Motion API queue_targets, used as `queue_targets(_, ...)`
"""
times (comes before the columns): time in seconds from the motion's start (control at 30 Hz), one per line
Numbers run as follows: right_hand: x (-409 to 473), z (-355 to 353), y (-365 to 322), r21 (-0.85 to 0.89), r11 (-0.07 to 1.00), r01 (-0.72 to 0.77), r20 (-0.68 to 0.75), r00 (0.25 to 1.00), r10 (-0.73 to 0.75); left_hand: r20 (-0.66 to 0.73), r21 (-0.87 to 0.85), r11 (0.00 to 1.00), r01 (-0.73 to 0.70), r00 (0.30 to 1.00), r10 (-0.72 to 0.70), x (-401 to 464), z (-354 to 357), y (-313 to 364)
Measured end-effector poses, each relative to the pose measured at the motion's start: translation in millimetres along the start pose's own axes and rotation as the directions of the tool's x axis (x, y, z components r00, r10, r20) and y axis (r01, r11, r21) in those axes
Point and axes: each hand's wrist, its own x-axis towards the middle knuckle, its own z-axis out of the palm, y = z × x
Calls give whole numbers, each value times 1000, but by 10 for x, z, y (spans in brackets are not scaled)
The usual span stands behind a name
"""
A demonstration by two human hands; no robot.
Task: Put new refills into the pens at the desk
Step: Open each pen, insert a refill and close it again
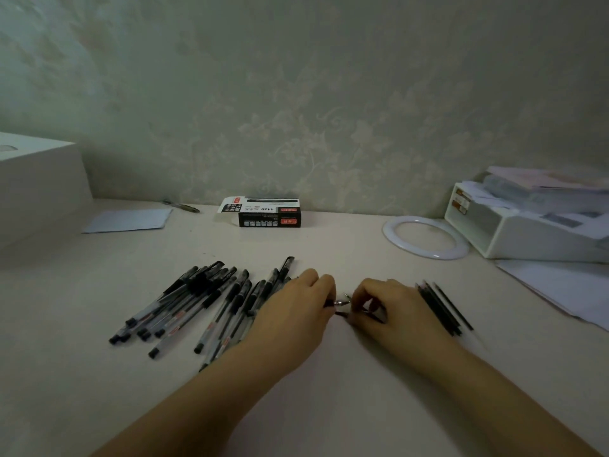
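Right of the heap of black-capped clear plastic pens, my left hand and right hand pinch one light, slippery pen; best gripped at its rubber sleeve.

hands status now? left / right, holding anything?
Left hand: closed on a pen.
Right hand: fingers pinching at the pen's tip end; exact part unclear.

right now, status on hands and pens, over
Left hand and right hand both pinching one pen's parts mid-desk. Pen pile left, refills right. Nothing in the way.
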Motion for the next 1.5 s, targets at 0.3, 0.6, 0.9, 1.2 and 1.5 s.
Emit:
queue_targets(0.3,23,-90,-58,255,967,8,-10,1000,-5,-62,-148,986,-72,996,64,10,9,24)
queue_targets(0.6,39,-119,23,493,866,-76,60,997,54,-13,-203,976,-82,997,81,31,-34,37)
queue_targets(0.9,39,-161,-1,446,895,-28,38,999,12,-37,-223,972,-80,997,74,21,2,40)
queue_targets(1.2,28,-220,-29,476,872,-110,79,994,81,-70,-239,967,-93,994,79,-3,-7,71)
queue_targets(1.5,15,-200,-101,541,824,-168,100,986,136,-62,-233,967,-105,994,93,0,-7,68)
